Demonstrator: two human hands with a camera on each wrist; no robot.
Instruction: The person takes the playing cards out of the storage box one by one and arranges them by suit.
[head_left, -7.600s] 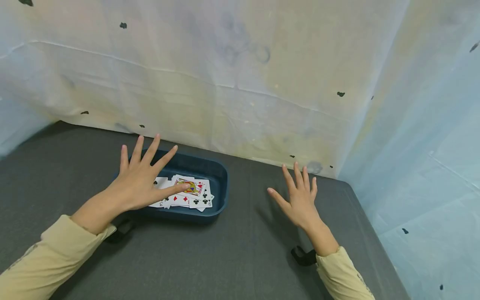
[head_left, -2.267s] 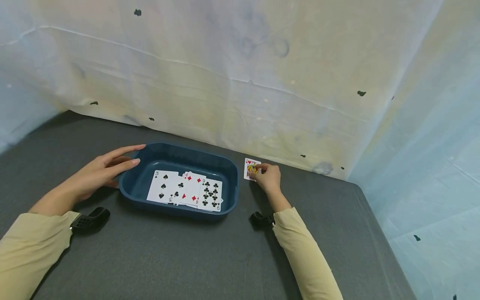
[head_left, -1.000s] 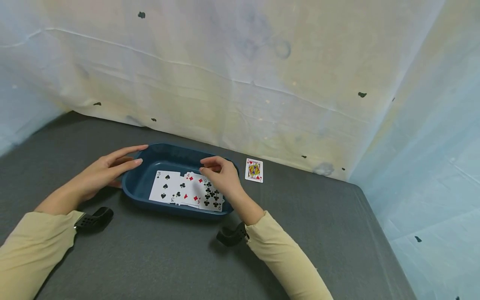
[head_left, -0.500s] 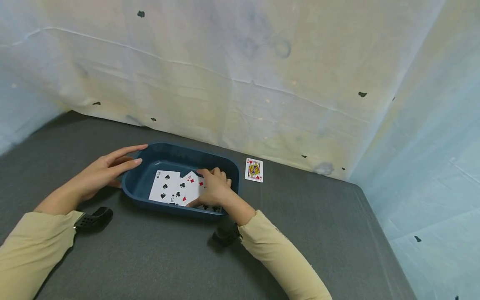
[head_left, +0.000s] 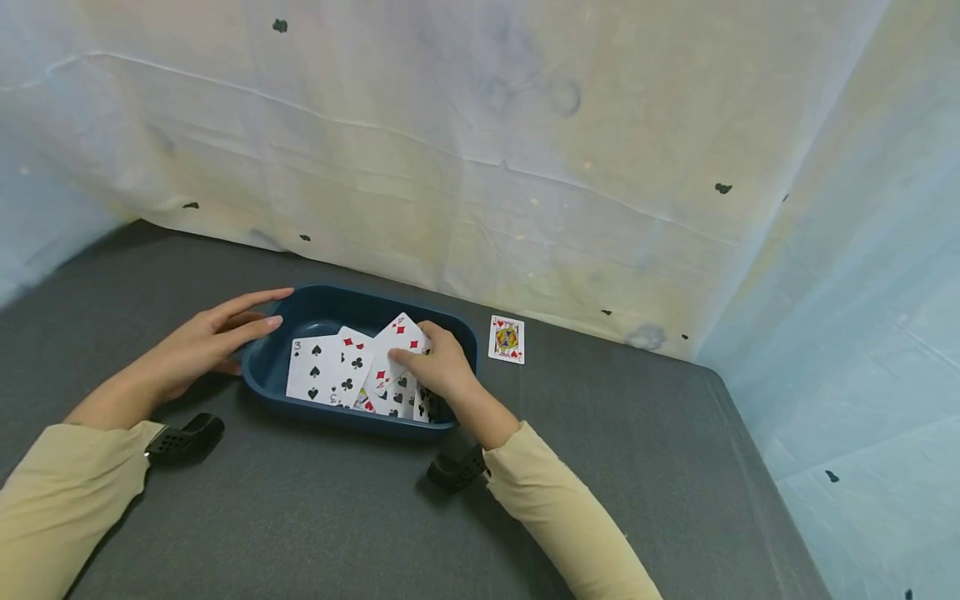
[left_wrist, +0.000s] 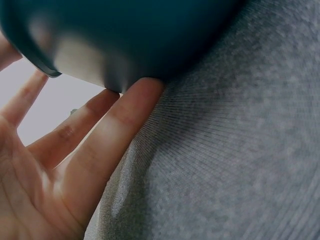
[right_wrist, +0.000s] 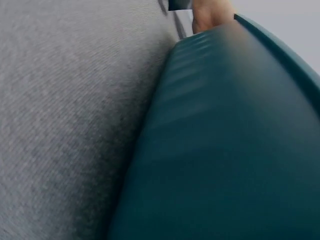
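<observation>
A dark blue tray (head_left: 360, 307) holds several overlapping playing cards, among them a three of spades (head_left: 306, 367). My right hand (head_left: 442, 358) is inside the tray's right part and pinches a four of diamonds (head_left: 392, 337), its far end tilted up above the other cards. My left hand (head_left: 197, 346) rests against the tray's left end with extended fingers; in the left wrist view its fingertips (left_wrist: 146, 90) touch the outer wall. A hearts face card (head_left: 507, 339) lies face up on the table right of the tray. The right wrist view shows mostly the tray's outside.
Dark grey cloth covers the table (head_left: 615, 433). A pale, blotchy curtain (head_left: 450, 167) hangs along the back edge, and a bluish one (head_left: 885, 350) hangs on the right. Black wrist devices (head_left: 456, 471) sit under both sleeves.
My right hand first set the face card on the table, then came back into the tray. It has now lifted the four of diamonds, and the cards beneath have shifted. My left hand stays put.
</observation>
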